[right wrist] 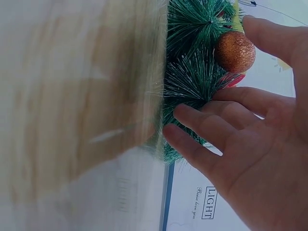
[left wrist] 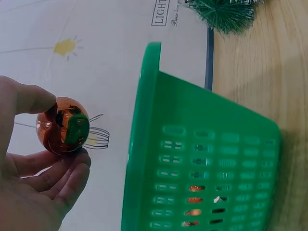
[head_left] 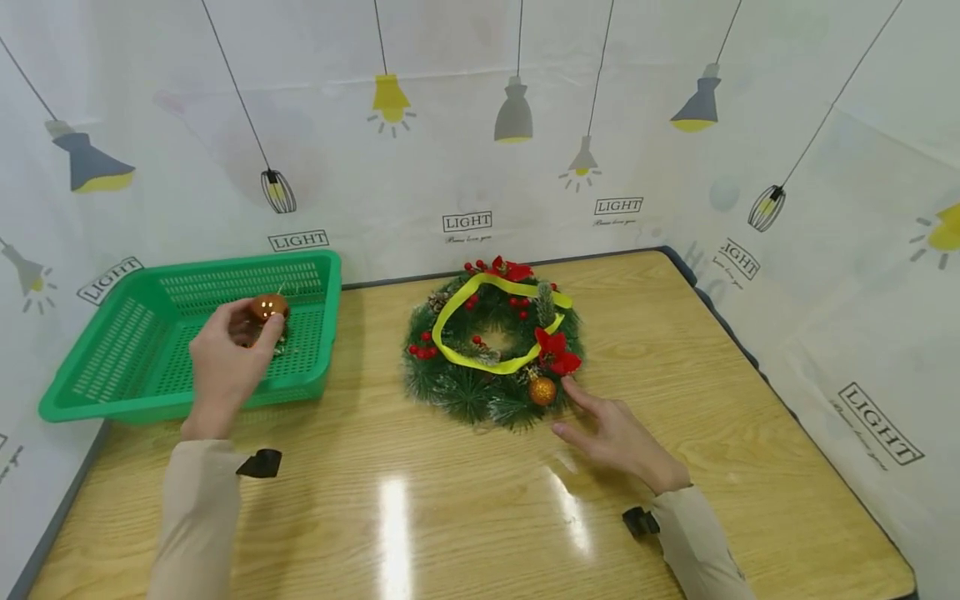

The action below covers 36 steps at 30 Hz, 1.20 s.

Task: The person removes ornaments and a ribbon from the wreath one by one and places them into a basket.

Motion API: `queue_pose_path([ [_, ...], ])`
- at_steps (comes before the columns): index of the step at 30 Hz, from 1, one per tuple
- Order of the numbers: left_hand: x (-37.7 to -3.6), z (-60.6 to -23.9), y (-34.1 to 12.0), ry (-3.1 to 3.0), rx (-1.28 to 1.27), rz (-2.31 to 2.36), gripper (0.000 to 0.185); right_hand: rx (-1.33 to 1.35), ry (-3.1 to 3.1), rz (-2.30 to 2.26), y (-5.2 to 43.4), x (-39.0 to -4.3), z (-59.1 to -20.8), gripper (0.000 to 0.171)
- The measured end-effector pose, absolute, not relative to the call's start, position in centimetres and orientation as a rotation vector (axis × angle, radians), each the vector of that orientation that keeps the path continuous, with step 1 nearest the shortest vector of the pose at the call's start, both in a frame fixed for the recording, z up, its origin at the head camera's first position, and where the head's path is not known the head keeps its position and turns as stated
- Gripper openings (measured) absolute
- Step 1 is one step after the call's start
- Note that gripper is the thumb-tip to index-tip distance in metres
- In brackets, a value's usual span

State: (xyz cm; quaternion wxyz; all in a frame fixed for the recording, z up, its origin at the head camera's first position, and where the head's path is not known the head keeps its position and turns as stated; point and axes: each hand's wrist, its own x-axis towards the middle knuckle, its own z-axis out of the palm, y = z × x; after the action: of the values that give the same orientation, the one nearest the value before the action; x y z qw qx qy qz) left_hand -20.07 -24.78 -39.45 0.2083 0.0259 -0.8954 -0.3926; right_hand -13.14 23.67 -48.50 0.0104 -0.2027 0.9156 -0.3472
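Head view, green basket (head_left: pixel 127 367) left, wreath (head_left: pixel 480 392) centre, wooden table (head_left: pixel 465 517)

Wooden table (head_left: pixel 465 517), glare patches on top; white backdrop sheet (head_left: pixel 450 167) printed with hanging lamps, "LIGHT" labels.

Head view looks down across the table (head_left: pixel 465 500); wrist views sit close, sharing its wreath (head_left: pixel 495 342).

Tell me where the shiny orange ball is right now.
In the head view the shiny orange ball sits on the left, pinched in the left hand above the green basket, apart from the wreath.
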Motion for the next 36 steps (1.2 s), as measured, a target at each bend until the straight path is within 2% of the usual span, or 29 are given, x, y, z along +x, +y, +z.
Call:
queue_pose_path([
  [19, -20.3, -40.2, -28.4, -2.559, 0.166, -1.033, 0.056, -0.626, 2.839, -1.064, 23.7, -13.2, -48.3, 0.075],
  [36, -21.7, -37.5, -31.4, -2.68, 0.156, -0.959, 0.063, -0.595, 2.785, -1.033, 23.7, -13.4, -47.4, 0.077],
])
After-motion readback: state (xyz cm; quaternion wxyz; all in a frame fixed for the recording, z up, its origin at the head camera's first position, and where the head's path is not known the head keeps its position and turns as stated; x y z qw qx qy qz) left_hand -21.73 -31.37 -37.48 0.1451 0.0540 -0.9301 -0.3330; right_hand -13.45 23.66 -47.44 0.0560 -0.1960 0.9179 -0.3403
